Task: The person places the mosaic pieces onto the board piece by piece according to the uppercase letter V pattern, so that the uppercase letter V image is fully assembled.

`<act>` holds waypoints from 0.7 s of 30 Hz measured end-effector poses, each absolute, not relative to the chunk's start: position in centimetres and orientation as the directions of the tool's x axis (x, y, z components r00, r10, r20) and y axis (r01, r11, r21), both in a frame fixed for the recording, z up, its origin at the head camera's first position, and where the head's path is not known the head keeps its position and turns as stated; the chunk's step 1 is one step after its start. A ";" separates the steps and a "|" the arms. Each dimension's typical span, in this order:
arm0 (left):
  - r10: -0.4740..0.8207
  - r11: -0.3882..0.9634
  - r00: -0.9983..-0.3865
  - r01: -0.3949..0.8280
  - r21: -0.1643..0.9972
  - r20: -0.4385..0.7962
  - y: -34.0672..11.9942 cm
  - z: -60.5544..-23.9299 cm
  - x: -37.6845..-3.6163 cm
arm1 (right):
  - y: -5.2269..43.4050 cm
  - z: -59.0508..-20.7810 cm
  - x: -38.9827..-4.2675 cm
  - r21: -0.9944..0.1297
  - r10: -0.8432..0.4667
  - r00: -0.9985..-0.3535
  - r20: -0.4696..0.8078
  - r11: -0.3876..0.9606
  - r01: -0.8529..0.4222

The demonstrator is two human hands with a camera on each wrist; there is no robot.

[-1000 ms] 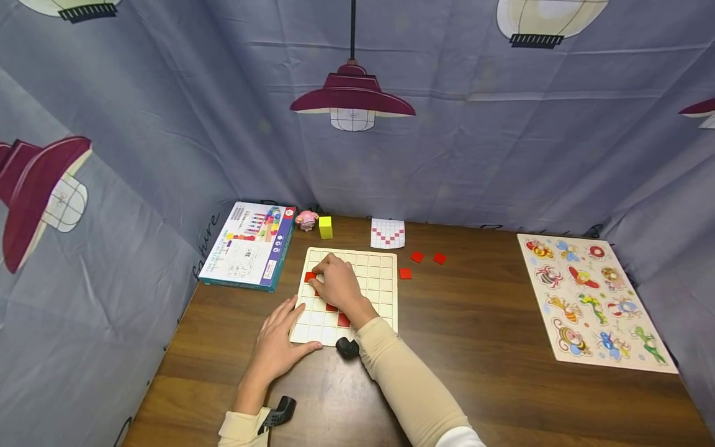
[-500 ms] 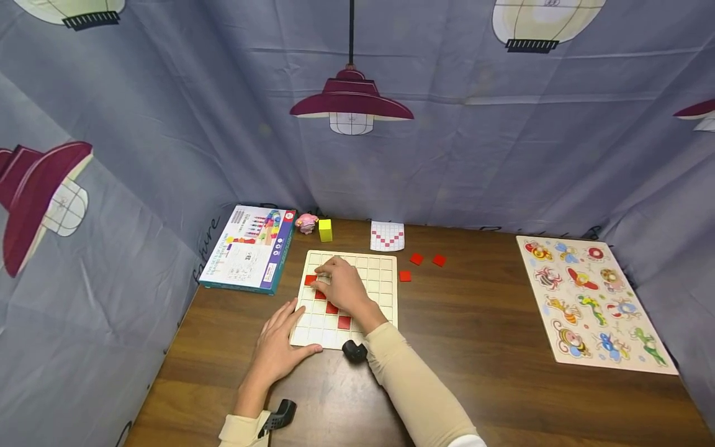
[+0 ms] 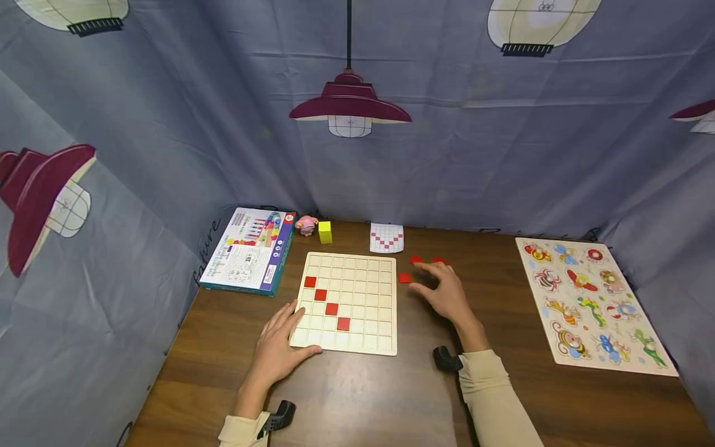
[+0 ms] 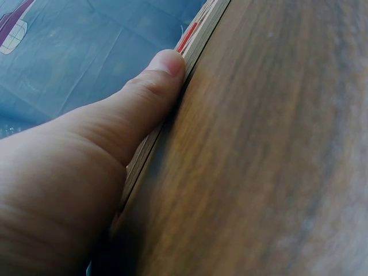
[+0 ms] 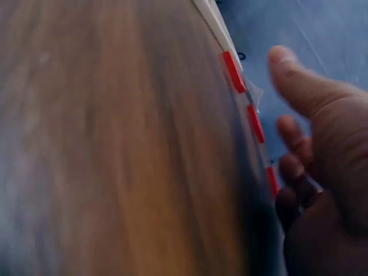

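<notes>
A pale wooden grid board lies on the table with several red square tiles in a diagonal line across its left part. My left hand rests at the board's lower left corner, fingers along the left side and thumb against the near edge; the left wrist view shows the thumb touching that edge. Right of the board, my right hand hovers over three loose red tiles, partly covering them. In the right wrist view its thumb and fingers are apart, with nothing between them.
A small card with a red V pattern on a grid lies behind the board. A yellow block, a pink figurine and a flat box stand at back left. An insect puzzle board lies at the right.
My right hand has left the board's tiles and moved right to the loose tiles, uncovering the red diagonal. The left hand has stayed in place.
</notes>
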State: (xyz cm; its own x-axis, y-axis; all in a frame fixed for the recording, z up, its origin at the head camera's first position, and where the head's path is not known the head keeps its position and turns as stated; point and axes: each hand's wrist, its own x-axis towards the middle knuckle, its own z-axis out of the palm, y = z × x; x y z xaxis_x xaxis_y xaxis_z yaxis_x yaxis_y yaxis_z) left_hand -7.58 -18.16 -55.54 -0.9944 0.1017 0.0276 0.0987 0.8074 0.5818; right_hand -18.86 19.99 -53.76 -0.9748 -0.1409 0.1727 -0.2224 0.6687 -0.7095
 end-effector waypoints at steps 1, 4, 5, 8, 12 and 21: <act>0.099 0.807 -0.995 0.092 0.584 0.021 -18.2 -55.5 -7.6 | 20.5 -54.1 -18.9 -0.707 -0.152 -0.976 0.156 0.673 -0.217; 0.087 0.804 -0.996 0.077 0.589 0.011 -18.2 -55.4 -7.5 | 21.2 -55.0 -19.2 -0.695 -0.195 -0.973 0.120 0.683 -0.223; 0.086 0.804 -0.996 0.076 0.589 0.011 -18.2 -55.4 -7.5 | 21.2 -55.2 -19.3 -0.686 -0.204 -0.972 0.115 0.692 -0.226; 0.090 0.805 -0.996 0.080 0.588 0.013 -18.2 -55.3 -7.6 | 20.9 -55.5 -19.5 -0.650 -0.208 -0.972 0.112 0.725 -0.230; 0.098 0.804 -0.995 0.086 0.588 0.010 -18.2 -55.4 -7.8 | 20.6 -55.6 -19.6 -0.584 -0.189 -0.975 0.114 0.781 -0.220; 0.100 0.810 -0.995 0.087 0.581 0.009 -18.4 -55.3 -7.6 | 20.1 -56.0 -19.6 -0.470 -0.215 -0.971 0.107 0.850 -0.240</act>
